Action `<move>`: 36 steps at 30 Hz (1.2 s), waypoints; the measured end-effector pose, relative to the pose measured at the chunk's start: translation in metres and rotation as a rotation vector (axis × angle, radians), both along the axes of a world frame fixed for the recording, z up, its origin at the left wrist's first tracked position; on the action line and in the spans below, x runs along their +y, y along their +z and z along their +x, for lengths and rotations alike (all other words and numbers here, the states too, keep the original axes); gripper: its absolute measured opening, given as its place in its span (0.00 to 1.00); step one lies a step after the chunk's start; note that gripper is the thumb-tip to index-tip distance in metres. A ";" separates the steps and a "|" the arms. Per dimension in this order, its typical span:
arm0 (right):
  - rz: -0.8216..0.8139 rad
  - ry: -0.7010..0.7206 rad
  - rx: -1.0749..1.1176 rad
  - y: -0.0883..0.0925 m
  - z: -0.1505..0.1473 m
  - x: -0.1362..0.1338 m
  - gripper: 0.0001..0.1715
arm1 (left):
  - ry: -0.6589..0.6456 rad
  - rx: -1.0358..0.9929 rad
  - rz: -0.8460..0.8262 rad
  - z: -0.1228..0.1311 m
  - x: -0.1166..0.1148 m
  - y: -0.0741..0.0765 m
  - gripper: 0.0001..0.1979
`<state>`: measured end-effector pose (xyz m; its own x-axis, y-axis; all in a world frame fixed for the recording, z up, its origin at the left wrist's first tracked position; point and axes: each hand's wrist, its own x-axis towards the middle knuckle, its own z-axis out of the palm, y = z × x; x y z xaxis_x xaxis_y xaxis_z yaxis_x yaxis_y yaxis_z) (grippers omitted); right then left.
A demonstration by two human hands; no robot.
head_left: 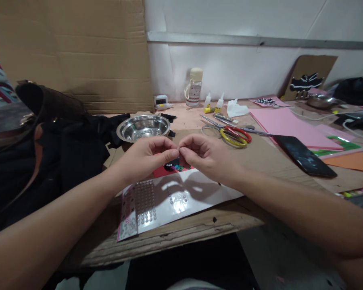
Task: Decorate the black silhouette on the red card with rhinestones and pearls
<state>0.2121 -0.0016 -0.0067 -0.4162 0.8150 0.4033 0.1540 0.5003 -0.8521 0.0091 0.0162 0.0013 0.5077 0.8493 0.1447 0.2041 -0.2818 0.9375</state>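
Note:
My left hand [148, 159] and my right hand [204, 157] meet fingertip to fingertip above the table, both pinched closed on something too small to make out. Just below them lies a red card with a black decorated piece [172, 167], partly hidden by the hands. In front of it, a glossy sheet of stick-on rhinestones [157, 203] lies flat near the table's front edge, with several rows of gems still on it.
A steel bowl [143, 127] sits behind my hands. Scissors with red and yellow handles [234, 135], glue bottles [213, 104], a small jar [194, 86], pink paper [286, 123] and a black phone [304, 155] lie to the right. A dark bag [45, 137] stands left, cardboard [78, 52] behind.

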 end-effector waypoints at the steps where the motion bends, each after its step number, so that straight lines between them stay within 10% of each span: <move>1: 0.006 -0.010 -0.014 0.000 0.000 0.000 0.06 | 0.002 0.002 0.000 0.000 0.000 0.000 0.12; 36: 0.012 0.039 -0.015 0.000 0.004 0.002 0.06 | -0.016 0.001 0.034 -0.001 0.001 0.001 0.10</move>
<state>0.2161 0.0004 -0.0071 -0.4535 0.7933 0.4061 0.1473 0.5162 -0.8437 0.0077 0.0167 0.0021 0.5212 0.8357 0.1731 0.2001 -0.3168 0.9271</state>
